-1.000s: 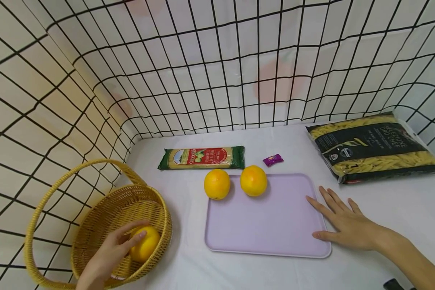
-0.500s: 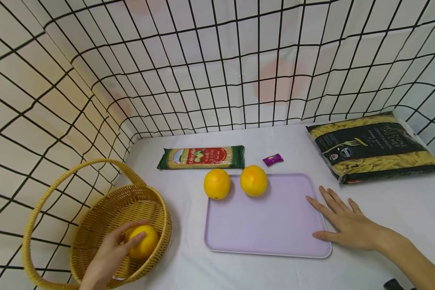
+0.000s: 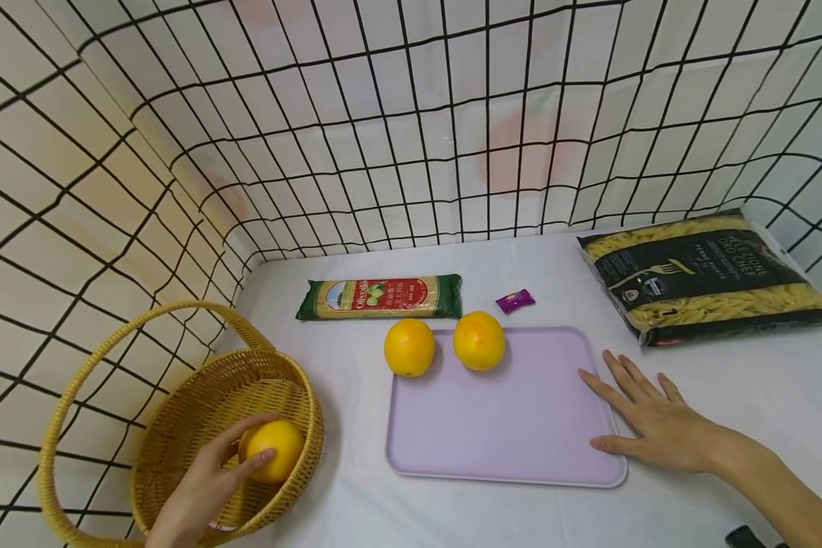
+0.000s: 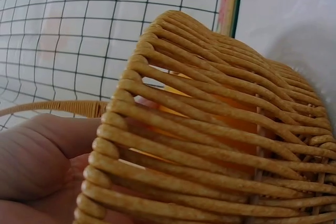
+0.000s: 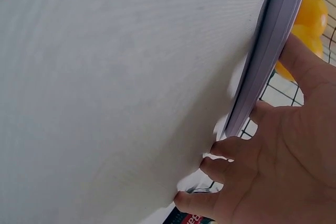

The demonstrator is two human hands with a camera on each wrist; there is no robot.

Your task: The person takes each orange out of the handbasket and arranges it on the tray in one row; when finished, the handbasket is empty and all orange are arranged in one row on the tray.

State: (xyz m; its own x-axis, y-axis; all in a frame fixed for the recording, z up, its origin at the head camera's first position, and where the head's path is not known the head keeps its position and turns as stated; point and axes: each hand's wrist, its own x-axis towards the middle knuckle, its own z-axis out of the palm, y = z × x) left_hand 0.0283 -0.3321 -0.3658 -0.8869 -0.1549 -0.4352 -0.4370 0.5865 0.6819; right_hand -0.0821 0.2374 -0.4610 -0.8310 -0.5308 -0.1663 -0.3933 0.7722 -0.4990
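Observation:
Inside the wicker basket (image 3: 311,457), at the left, my left hand (image 3: 202,476) holds an orange (image 3: 279,449), thumb on its near side and fingers over its far side. In the left wrist view the basket's woven wall (image 4: 210,145) hides most of that orange and the fingertips. My right hand (image 3: 657,426) lies with spread, straight fingers at the right edge of a lilac tray (image 3: 514,426); its thumb and index finger reach over the rim. Two more oranges sit at the tray's far left: one on the corner (image 3: 409,348), the other along the back edge (image 3: 479,341).
Behind the tray lie a pack of spaghetti (image 3: 383,297) and a small purple wrapped candy (image 3: 516,301). A large bag of penne (image 3: 712,278) is at the back right. White cloth with a black grid (image 3: 411,137) walls the back and sides. The basket's tall handle (image 3: 75,396) arches leftward.
Within the basket, the orange in my left hand has shifted slightly up, away from me. My right hand, the tray and the other two oranges stay in place.

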